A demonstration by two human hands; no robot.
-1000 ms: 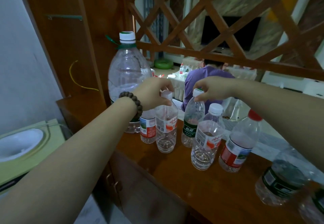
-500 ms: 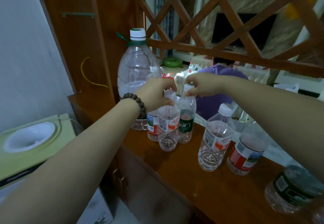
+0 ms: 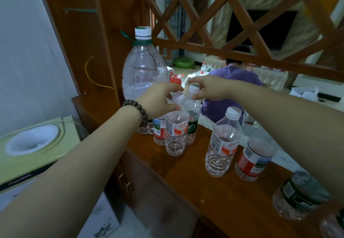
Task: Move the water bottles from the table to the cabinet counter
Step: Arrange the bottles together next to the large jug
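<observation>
Water bottles (image 3: pixel 176 129) on desk (image 3: pixel 214 187) beside large jug (image 3: pixel 144 73) | both hands (image 3: pixel 162 99) pinching caps | placement nearly complete

water bottles (image 3: pixel 176 129): clear plastic, white caps | upright | clustered on wooden cabinet counter (image 3: pixel 214 187)

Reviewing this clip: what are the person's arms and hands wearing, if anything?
Both forearms are bare, with no sleeves in view. The left hand has a bracelet of round, dark brown beads around its wrist. The right hand shows no gloves, rings, watch or other markings.
</observation>
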